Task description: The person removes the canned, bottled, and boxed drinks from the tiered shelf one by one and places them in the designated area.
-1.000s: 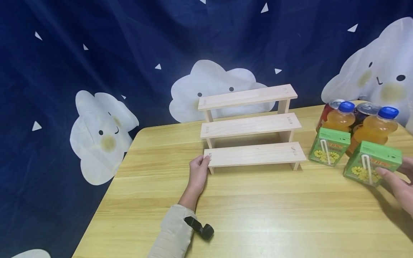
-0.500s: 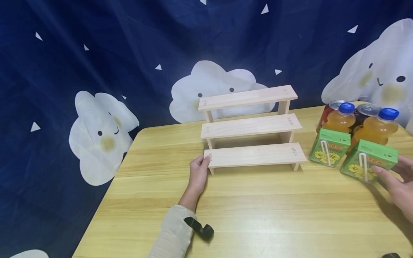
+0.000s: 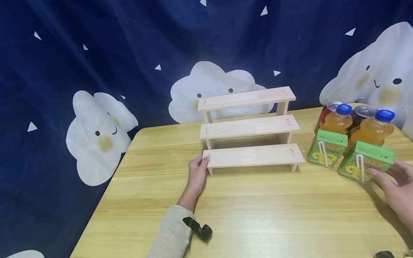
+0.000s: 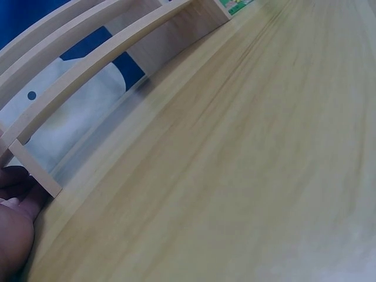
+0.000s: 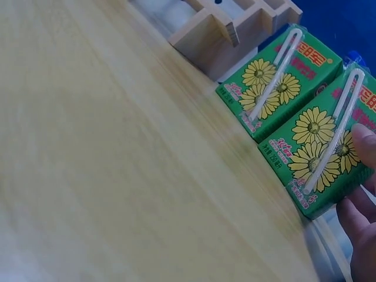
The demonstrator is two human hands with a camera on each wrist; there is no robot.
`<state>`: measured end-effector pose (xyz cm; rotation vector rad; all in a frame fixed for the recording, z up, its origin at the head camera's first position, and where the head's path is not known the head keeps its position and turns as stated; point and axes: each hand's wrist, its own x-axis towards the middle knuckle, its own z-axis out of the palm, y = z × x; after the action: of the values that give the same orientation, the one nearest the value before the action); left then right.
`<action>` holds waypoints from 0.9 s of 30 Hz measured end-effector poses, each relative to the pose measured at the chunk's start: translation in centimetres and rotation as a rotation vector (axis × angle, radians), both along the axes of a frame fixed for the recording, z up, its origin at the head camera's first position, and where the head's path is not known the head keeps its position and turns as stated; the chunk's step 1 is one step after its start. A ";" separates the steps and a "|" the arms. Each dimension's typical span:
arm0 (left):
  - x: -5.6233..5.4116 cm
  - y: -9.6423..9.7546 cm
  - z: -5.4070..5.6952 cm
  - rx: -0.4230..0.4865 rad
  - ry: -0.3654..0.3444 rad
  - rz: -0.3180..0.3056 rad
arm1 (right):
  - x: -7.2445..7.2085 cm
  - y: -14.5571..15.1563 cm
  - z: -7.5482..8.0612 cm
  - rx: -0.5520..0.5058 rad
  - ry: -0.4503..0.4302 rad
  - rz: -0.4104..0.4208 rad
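Observation:
A three-tier wooden step shelf (image 3: 251, 156) stands near the table's back edge. At the left end of its lowest board my left hand (image 3: 197, 172) grips the wood, thumb on top; the left wrist view catches only part of that hand (image 4: 16, 226). Far to the right, my right hand (image 3: 398, 190) holds a green drink carton (image 3: 366, 162) with yellow flowers and a white straw, thumb on its front. A matching carton (image 3: 327, 148) stands just left of it; both show in the right wrist view, where the held carton (image 5: 323, 141) is nearer.
Behind the cartons stand two orange drink bottles with blue caps, one left (image 3: 337, 121) and one right (image 3: 371, 129). A red can (image 3: 323, 116) and a dark can (image 3: 359, 115) are partly hidden behind them. A dark blue curtain (image 3: 145, 36) with clouds hangs behind the table (image 3: 258, 215).
My right hand has shifted slightly left with the drink carton, bringing it closer to the other carton. The left hand keeps its grip on the shelf.

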<state>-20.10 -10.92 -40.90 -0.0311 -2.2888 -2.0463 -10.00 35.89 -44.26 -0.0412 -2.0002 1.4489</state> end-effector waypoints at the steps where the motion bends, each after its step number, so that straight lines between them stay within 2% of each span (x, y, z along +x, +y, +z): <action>1: 0.0 0.0 0.0 0.002 -0.001 -0.001 | 0.0 0.0 0.0 0.003 0.001 0.000; 7: 0.1 -0.2 -0.1 0.008 -0.014 0.002 | -0.1 -0.3 0.1 0.050 -0.007 -0.033; 12: 0.2 -0.3 -0.1 0.006 -0.026 0.003 | 0.0 -0.5 0.1 0.044 -0.016 -0.069; 19: -0.1 -0.1 0.0 -0.013 -0.014 0.002 | 0.1 -0.2 0.0 0.048 0.036 -0.013; 23: -1.2 -0.3 -1.2 0.003 -0.019 0.000 | 0.1 -0.2 0.2 0.030 -0.005 -0.015; 27: -2.0 -0.8 -2.7 0.024 -0.033 0.010 | 0.3 0.1 0.8 -0.107 -0.120 -0.072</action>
<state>-22.09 -11.77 -43.58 0.0153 -2.2784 -2.0845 -9.73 36.00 -43.47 -0.2491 -1.9921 1.5376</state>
